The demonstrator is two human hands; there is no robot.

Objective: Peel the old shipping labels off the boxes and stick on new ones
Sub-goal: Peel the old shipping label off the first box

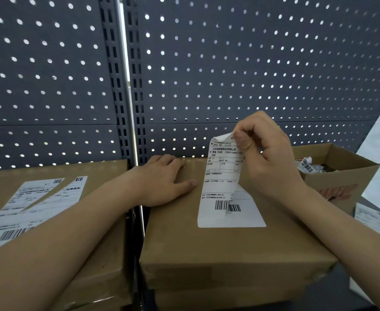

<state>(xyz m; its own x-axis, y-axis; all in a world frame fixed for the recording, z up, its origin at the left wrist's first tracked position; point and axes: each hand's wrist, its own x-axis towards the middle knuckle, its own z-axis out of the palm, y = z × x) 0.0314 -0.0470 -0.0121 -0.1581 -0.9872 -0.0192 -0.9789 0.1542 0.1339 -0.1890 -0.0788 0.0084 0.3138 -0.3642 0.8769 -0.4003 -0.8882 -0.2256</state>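
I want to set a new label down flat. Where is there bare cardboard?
Free: on the middle box, between the half-peeled label and the near edge. Crowded: left hand on its far left; left box under a torn label and a forearm; open box holds scraps.

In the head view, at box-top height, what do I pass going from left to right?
Torn label on the left box → left hand pressing the middle box → half-peeled label → right hand pinching its top → open box holding scrap labels → loose sheets.
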